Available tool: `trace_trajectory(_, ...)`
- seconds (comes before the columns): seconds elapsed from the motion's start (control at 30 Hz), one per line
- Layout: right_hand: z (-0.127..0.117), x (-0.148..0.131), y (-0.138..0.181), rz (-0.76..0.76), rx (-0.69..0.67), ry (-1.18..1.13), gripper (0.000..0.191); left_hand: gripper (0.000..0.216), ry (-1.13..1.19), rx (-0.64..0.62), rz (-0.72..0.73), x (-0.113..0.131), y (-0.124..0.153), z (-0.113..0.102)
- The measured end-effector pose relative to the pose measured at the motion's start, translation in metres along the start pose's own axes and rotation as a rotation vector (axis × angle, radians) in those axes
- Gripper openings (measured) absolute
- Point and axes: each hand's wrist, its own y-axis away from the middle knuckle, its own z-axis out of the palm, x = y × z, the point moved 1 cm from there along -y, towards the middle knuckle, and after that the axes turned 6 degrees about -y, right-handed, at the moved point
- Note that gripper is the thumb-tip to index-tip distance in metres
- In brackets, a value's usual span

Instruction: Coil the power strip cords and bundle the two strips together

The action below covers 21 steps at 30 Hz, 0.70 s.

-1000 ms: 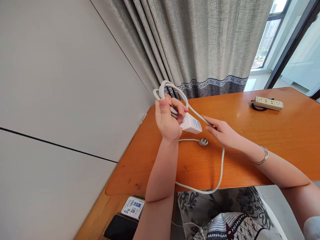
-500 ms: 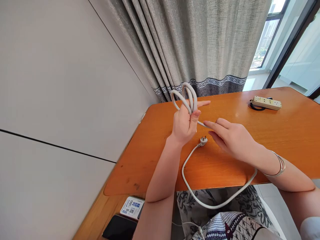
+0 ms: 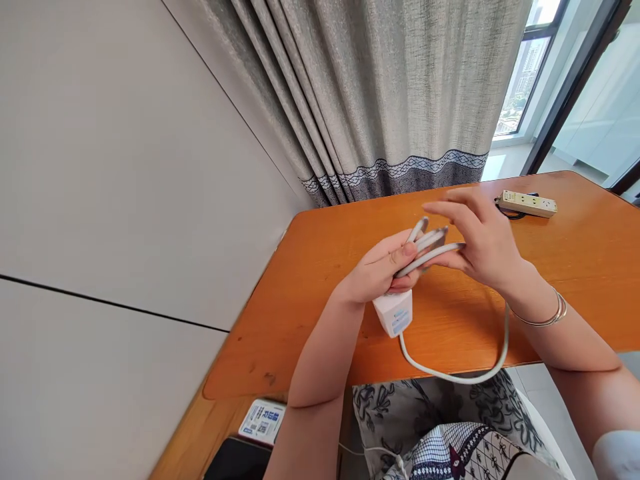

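My left hand is closed round a bundle of white power cable, its thumb on top of the loops. Below that hand hangs a white block with a printed label, its upper part hidden by the fingers; the cable leaves its lower end. My right hand is at the right end of the loops, fingers stretched and parted from the thumb. One loop reaches the gap between thumb and fingers. From near the right wrist, a slack length of cable sags past the table's front edge. The pronged plug is out of sight.
A cream power strip with a black cord lies at the far right of the wooden table. A white panel wall borders the left side, and a grey curtain hangs behind. A labelled box and a black phone-like slab lie lower left.
The coil in my left hand has tipped from upright to pointing right, and the white block now shows beneath it. My right hand has risen with its fingers spread. The plug has gone from view.
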Motion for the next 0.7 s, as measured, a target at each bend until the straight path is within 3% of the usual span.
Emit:
trace_trajectory(0.1, 0.004, 0.009, -0.004, 0.042, -0.145, -0.278, 0.061, 0.042, 0.140, -0.119, -0.028, -0.005, -0.004, 0.000)
trace_trajectory(0.23, 0.011, 0.016, -0.005, 0.212, -0.223, -0.506, 0.044, 0.044, 0.212, -0.072, -0.116, -0.012, -0.010, -0.006)
trace_trajectory(0.33, 0.014, 0.016, -0.005, 0.298, -0.216, -0.498, 0.043, 0.048, 0.177, -0.035, -0.150, -0.014, -0.013, -0.012)
trace_trajectory(0.5, 0.016, 0.013, -0.006, 0.286, -0.195, -0.357, 0.050, 0.053, 0.032, -0.005, -0.149, -0.009, -0.013, -0.015)
trace_trajectory(0.7, 0.013, 0.019, -0.006, 0.369, -0.295, -0.547, 0.054, 0.052, 0.127, -0.086, -0.181, -0.009, -0.014, -0.007)
